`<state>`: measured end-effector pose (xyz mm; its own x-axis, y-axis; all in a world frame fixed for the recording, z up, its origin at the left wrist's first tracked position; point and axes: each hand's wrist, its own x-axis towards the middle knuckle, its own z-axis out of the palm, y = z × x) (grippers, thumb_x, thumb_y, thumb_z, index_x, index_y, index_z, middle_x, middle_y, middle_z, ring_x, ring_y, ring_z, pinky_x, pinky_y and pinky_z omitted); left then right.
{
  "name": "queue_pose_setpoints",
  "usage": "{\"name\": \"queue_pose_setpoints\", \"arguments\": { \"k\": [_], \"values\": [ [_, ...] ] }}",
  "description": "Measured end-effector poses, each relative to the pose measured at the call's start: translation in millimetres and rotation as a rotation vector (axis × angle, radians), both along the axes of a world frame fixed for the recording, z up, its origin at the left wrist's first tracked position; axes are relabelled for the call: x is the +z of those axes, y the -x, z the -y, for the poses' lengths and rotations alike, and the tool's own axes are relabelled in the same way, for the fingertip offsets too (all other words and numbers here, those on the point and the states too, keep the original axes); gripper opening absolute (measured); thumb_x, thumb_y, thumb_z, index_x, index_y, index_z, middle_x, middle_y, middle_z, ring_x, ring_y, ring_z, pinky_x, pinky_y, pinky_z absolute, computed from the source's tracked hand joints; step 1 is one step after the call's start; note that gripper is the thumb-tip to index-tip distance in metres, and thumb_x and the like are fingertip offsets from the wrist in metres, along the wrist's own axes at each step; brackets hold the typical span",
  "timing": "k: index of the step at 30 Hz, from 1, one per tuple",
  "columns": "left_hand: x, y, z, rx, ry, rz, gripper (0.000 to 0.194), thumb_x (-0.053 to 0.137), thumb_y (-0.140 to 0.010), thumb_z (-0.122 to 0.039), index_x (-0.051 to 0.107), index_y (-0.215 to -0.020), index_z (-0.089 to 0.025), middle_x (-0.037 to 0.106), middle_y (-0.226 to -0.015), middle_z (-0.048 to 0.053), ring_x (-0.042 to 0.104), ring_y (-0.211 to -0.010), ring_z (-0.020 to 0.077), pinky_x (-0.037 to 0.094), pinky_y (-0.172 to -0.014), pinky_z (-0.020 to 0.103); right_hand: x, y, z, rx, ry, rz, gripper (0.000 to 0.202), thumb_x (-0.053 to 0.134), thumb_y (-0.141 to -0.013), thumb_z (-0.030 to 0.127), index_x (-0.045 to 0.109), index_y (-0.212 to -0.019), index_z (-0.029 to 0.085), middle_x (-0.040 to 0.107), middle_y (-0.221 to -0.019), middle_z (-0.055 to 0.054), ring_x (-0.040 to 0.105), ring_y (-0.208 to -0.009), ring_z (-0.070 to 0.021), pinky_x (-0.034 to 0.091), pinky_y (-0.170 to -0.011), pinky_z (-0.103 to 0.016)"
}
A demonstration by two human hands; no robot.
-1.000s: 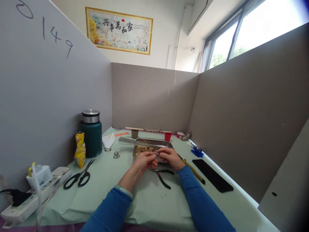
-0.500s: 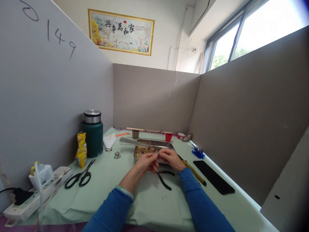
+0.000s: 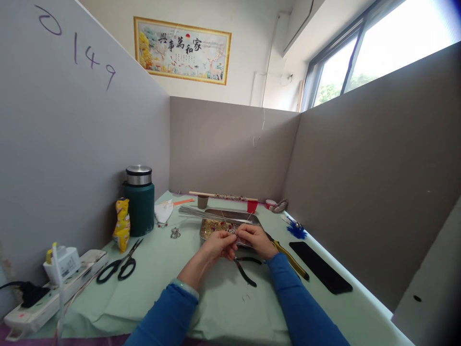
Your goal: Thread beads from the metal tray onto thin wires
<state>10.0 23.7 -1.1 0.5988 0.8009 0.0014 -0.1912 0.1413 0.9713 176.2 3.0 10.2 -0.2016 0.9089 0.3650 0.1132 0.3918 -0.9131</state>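
Pale green and softly creased, the cloth-covered desk (image 3: 162, 293) stands in a booth of smooth grey partition panels (image 3: 230, 149), the left one marked with dark handwritten figures (image 3: 75, 48). Above the panels, a white wall (image 3: 248, 55) carries a wide gold-framed picture (image 3: 183, 51) of dark characters and deer, and a bright, dark-framed window (image 3: 334, 67) opens at the right. Along the desk's left side are a white plastic power strip (image 3: 90, 260), a dark green bottle with a steel lid (image 3: 139, 209), a crinkled yellow packet (image 3: 122, 226) and black-handled metal scissors (image 3: 129, 254); to the right lie a flat black slab (image 3: 320, 267) and a feathery blue tuft (image 3: 297, 230). Near the middle sits a rectangular metal tray (image 3: 234, 212) of gold and red beads (image 3: 212, 227), a bundle of slim grey rods (image 3: 194, 212) slanting over it. In front of it, the thin silvery wire (image 3: 224, 219) is pinched between the left hand (image 3: 218, 246) and right hand (image 3: 256, 239), fingertips together; fine, straight strands rise from the grasp in a loose V, and whatever else the fingers cover is too small to tell
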Motion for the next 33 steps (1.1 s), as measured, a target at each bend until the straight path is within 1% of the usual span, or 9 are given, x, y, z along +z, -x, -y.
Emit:
{"name": "queue_pose_setpoints", "arguments": {
  "k": [4, 8, 10, 14, 17, 20, 23, 26, 33],
  "values": [
    [-1.0, 0, 0, -0.014, -0.024, -0.016, 0.036, 0.071, -0.063, -0.042, 0.055, -0.072, -0.011, 0.057, -0.056, 0.000, 0.051, -0.039, 0.0079, 0.038, -0.039, 0.020, 0.2, 1, 1, 0.004, -0.003, 0.007, 0.027, 0.063, -0.073, 0.042, 0.062, -0.071, 0.015, 0.047, -0.057, 0.002, 0.038, -0.051, -0.0083, 0.026, -0.047, -0.021],
    [2.3, 2, 3, -0.024, -0.035, -0.058, 0.032, 0.069, -0.066, -0.039, 0.058, -0.070, -0.009, 0.059, -0.056, 0.002, 0.053, -0.040, 0.0097, 0.042, -0.041, 0.022, -0.7, 2, 0, 0.015, 0.005, -0.014, 0.025, 0.064, -0.073, 0.040, 0.062, -0.069, 0.015, 0.050, -0.058, 0.001, 0.040, -0.052, -0.0088, 0.028, -0.047, -0.021],
    [5.8, 3, 4, 0.018, -0.012, -0.038, 0.029, 0.068, -0.069, -0.035, 0.060, -0.074, -0.008, 0.061, -0.059, 0.004, 0.054, -0.042, 0.0102, 0.044, -0.043, 0.023, -2.2, 2, -2, -0.020, 0.007, -0.035, 0.024, 0.063, -0.073, 0.039, 0.065, -0.073, 0.016, 0.049, -0.056, 0.002, 0.040, -0.051, -0.0088, 0.028, -0.047, -0.021],
    [13.3, 7, 3, 0.147, 0.087, 0.118, 0.019, 0.062, -0.076, -0.025, 0.062, -0.081, -0.007, 0.063, -0.065, 0.005, 0.056, -0.046, 0.0083, 0.047, -0.047, 0.021, -6.4, 2, -6, -0.118, 0.036, -0.112, 0.027, 0.063, -0.073, 0.036, 0.067, -0.092, 0.018, 0.050, -0.056, 0.002, 0.041, -0.050, -0.0092, 0.029, -0.046, -0.021],
    [16.0, 9, 2, 0.192, 0.158, 0.196, 0.014, 0.059, -0.079, -0.020, 0.061, -0.081, -0.007, 0.063, -0.064, 0.005, 0.056, -0.048, 0.0080, 0.047, -0.047, 0.019, -8.2, 4, -6, -0.103, 0.023, -0.077, 0.023, 0.066, -0.070, 0.033, 0.068, -0.088, 0.019, 0.056, -0.063, 0.000, 0.043, -0.052, -0.0093, 0.032, -0.047, -0.021],
    [15.7, 8, 1, 0.215, 0.166, 0.201, 0.012, 0.056, -0.081, -0.018, 0.061, -0.079, -0.006, 0.063, -0.063, 0.006, 0.057, -0.047, 0.0087, 0.047, -0.047, 0.020, -8.7, 7, -5, -0.118, -0.055, -0.037, 0.017, 0.065, -0.071, 0.032, 0.069, -0.082, 0.019, 0.057, -0.066, -0.001, 0.043, -0.053, -0.0097, 0.033, -0.048, -0.022],
    [14.3, 7, 2, 0.210, 0.135, 0.175, 0.014, 0.055, -0.082, -0.018, 0.060, -0.078, -0.006, 0.062, -0.059, 0.006, 0.056, -0.046, 0.0093, 0.048, -0.047, 0.021, -9.4, 12, -5, -0.195, -0.131, -0.025, 0.015, 0.064, -0.073, 0.032, 0.069, -0.076, 0.018, 0.056, -0.061, -0.001, 0.044, -0.052, -0.0106, 0.034, -0.048, -0.023],
    [13.8, 7, 1, 0.181, 0.141, 0.183, 0.016, 0.054, -0.083, -0.020, 0.060, -0.078, -0.006, 0.060, -0.058, 0.005, 0.056, -0.046, 0.0097, 0.048, -0.047, 0.021, -10.7, 15, -6, -0.248, -0.156, -0.031, 0.016, 0.063, -0.074, 0.033, 0.069, -0.076, 0.018, 0.054, -0.058, 0.000, 0.045, -0.051, -0.0111, 0.035, -0.048, -0.023],
    [15.6, 9, 0, 0.128, 0.177, 0.193, 0.022, 0.047, -0.087, -0.021, 0.059, -0.079, -0.006, 0.060, -0.061, 0.006, 0.056, -0.045, 0.0099, 0.048, -0.045, 0.022, -13.5, 15, -8, -0.251, -0.171, -0.039, 0.019, 0.062, -0.074, 0.034, 0.068, -0.077, 0.016, 0.053, -0.055, 0.001, 0.044, -0.049, -0.0102, 0.035, -0.047, -0.023]
  ]
}}
